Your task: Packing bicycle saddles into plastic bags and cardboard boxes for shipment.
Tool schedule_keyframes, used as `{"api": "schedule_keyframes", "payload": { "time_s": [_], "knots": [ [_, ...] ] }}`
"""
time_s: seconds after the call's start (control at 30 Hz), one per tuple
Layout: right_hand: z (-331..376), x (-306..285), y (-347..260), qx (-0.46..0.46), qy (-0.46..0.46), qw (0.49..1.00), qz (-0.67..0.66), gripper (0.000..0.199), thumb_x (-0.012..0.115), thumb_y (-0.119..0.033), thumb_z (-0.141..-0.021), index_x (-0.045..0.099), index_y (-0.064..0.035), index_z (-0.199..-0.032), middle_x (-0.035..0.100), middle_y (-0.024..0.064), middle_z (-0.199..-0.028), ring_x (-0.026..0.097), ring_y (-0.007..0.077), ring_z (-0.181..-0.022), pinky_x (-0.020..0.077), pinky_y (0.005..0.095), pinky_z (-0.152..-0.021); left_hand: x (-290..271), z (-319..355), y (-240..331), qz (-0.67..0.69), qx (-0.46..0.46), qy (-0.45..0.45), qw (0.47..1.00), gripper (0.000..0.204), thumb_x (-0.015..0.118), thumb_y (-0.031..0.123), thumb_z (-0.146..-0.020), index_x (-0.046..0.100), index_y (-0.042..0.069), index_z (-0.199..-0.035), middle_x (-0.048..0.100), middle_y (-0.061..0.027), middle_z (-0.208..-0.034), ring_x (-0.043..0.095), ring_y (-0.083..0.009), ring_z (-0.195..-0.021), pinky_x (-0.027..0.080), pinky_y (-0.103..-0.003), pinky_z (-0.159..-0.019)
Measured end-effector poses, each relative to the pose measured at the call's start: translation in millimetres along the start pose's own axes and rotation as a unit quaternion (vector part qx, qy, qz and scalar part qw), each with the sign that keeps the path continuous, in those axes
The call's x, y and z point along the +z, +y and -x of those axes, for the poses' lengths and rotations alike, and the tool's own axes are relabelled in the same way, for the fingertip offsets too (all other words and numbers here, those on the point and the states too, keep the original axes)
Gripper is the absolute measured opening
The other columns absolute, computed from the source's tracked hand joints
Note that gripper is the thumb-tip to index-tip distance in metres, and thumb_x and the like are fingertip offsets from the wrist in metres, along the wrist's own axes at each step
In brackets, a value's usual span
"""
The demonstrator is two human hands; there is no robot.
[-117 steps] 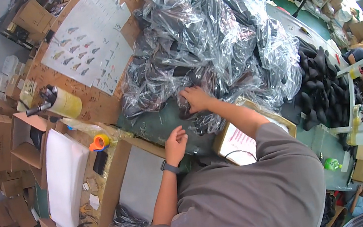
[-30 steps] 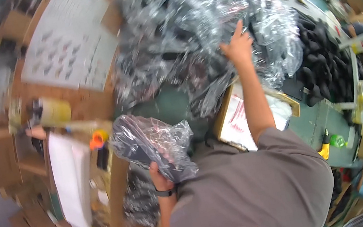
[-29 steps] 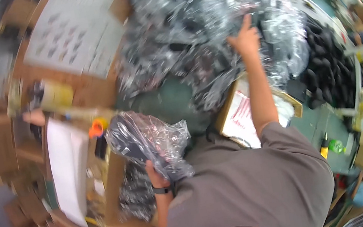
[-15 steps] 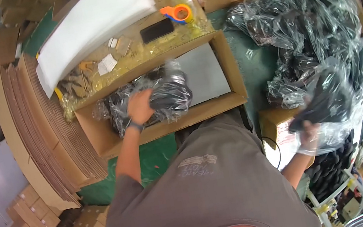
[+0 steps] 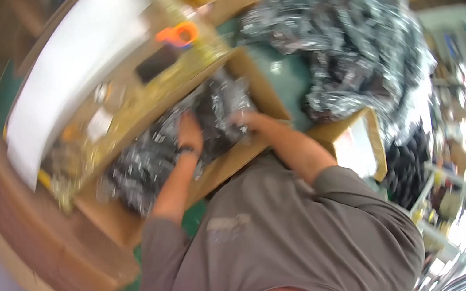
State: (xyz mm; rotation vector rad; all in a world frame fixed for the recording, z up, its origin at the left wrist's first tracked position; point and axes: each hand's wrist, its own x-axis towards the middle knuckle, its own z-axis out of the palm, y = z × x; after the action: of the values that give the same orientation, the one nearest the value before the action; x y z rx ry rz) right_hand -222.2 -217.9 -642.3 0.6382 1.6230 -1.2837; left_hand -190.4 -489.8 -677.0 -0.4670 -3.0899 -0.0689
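A long open cardboard box lies in front of me, holding black items in clear plastic bags from its left end to its right end. My left hand reaches down onto the bags near the middle of the box, its fingers smeared by motion. Toward the right end, my right hand is closed on a bagged black item inside the box. Blur and shiny plastic hide what exactly the bags contain.
More bagged black items are heaped at the right. Beyond the box are an orange tape dispenser, a dark phone and white sheets. Flattened cardboard stands at the left; a smaller open carton sits at the right.
My right hand has swung left from beside the heap into the box, bringing a bagged black item. The grey panel at the box's right end is now covered. The view has turned.
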Motion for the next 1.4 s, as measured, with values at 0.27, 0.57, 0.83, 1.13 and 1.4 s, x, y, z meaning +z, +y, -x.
{"api": "schedule_keyframes", "payload": {
  "time_s": [0.27, 0.57, 0.83, 1.13, 1.4],
  "knots": [
    [193.3, -88.7, -137.7, -0.419, -0.023, 0.879, 0.225, 0.033, 0.065, -0.025, -0.097, 0.073, -0.0077, -0.125, 0.075, 0.0199, -0.113, 0.073, 0.0382, -0.1, 0.0574, 0.0491, -0.088, -157.9, 130.1, 22.5, 0.303, -0.192, -0.1, 0.928, 0.081, 0.076, 0.014, -0.086, 0.04, -0.006, -0.156, 0.043, -0.03, -0.16, 0.037, -0.0473, -0.15, 0.028, -0.05, -0.127],
    [237.2, -556.0, -61.9, -0.05, 0.669, 0.686, 0.281, 0.08, 0.082, -0.01, -0.076, 0.04, 0.001, -0.144, 0.066, 0.0306, -0.126, 0.066, 0.049, -0.117, 0.0556, 0.054, -0.1, -254.4, 37.0, 126.1, 0.325, -0.271, 0.046, 0.905, 0.07, 0.07, 0.009, -0.093, 0.044, -0.001, -0.157, 0.049, -0.0259, -0.156, 0.045, -0.0444, -0.145, 0.035, -0.049, -0.121],
    [270.7, -514.9, -45.3, -0.399, 0.571, 0.716, -0.051, 0.093, 0.085, -0.024, -0.085, 0.034, 0.0008, -0.159, 0.059, 0.0248, -0.138, 0.063, 0.0366, -0.122, 0.0532, 0.0448, -0.102, -236.6, 23.1, 162.7, 0.291, -0.212, 0.05, 0.932, 0.052, 0.074, 0.019, -0.093, 0.062, 0.009, -0.143, 0.069, -0.0189, -0.133, 0.064, -0.0405, -0.121, 0.051, -0.048, -0.104],
    [329.7, -252.5, -98.7, -0.316, -0.014, 0.948, -0.022, 0.086, 0.092, 0.006, -0.065, 0.056, 0.0022, -0.143, 0.065, 0.0092, -0.13, 0.062, 0.0186, -0.119, 0.0539, 0.035, -0.099, -100.1, -40.4, 111.7, 0.114, 0.168, -0.106, 0.973, 0.064, 0.077, 0.031, -0.087, 0.061, 0.012, -0.146, 0.041, -0.0185, -0.166, 0.028, -0.0351, -0.159, 0.02, -0.064, -0.127],
    [169.4, -46.0, -169.6, -0.329, 0.02, 0.673, 0.663, 0.031, 0.072, -0.006, -0.079, 0.073, -0.0059, -0.11, 0.077, 0.015, -0.107, 0.074, 0.0384, -0.103, 0.0599, 0.0476, -0.088, -34.6, -29.1, 57.9, -0.053, 0.219, -0.27, 0.936, 0.063, 0.066, 0.047, -0.094, 0.06, 0.02, -0.15, 0.03, -0.0085, -0.174, -0.001, -0.0301, -0.166, 0.007, -0.07, -0.127]
  ]
}}
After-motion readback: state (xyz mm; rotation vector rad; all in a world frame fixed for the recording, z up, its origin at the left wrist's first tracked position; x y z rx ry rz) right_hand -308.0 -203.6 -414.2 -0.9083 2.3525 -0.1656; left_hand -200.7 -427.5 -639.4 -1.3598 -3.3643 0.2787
